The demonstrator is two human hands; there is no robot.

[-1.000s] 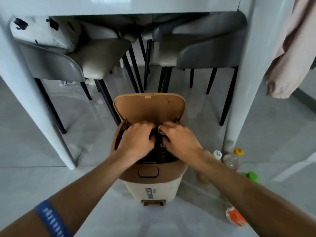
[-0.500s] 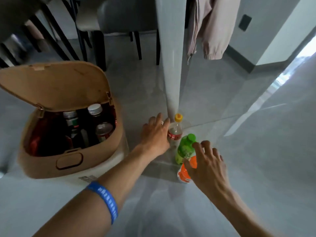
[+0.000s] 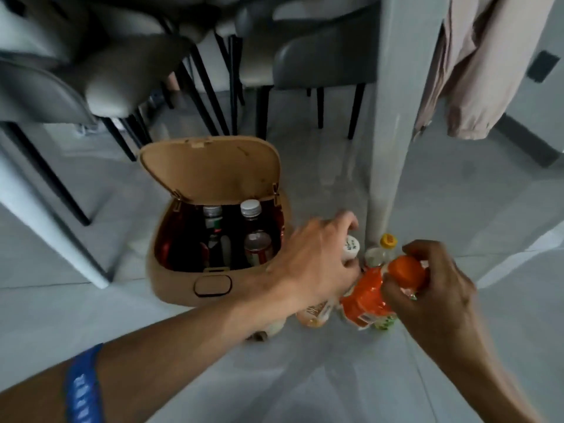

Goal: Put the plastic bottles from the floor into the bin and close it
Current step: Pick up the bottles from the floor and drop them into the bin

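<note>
Both hands have closed on bottles since half a second ago, when they were only reaching with spread fingers. Now the right hand (image 3: 433,288) has its fingers (image 3: 396,293) curled around the neck of the orange-capped bottle (image 3: 366,294), just below the cap, and the bottle tilts off the floor (image 3: 305,377). A green-labelled bottle (image 3: 385,322) shows beneath it, mostly hidden. The left hand (image 3: 314,264) wraps its fingers (image 3: 348,222) around the white-capped bottle (image 3: 351,245), whose cap pokes out between thumb and forefinger; its lower end shows below the palm. Just beyond both sets of fingers, a yellow-capped bottle (image 3: 383,250) stands upright on the floor against the white bench leg (image 3: 393,132). To the left of the left fingers sits the tan bin (image 3: 183,285), its lid (image 3: 210,166) hinged up and open, with several bottles (image 3: 253,236) upright inside. A blue wristband (image 3: 81,389) circles the left forearm.
</note>
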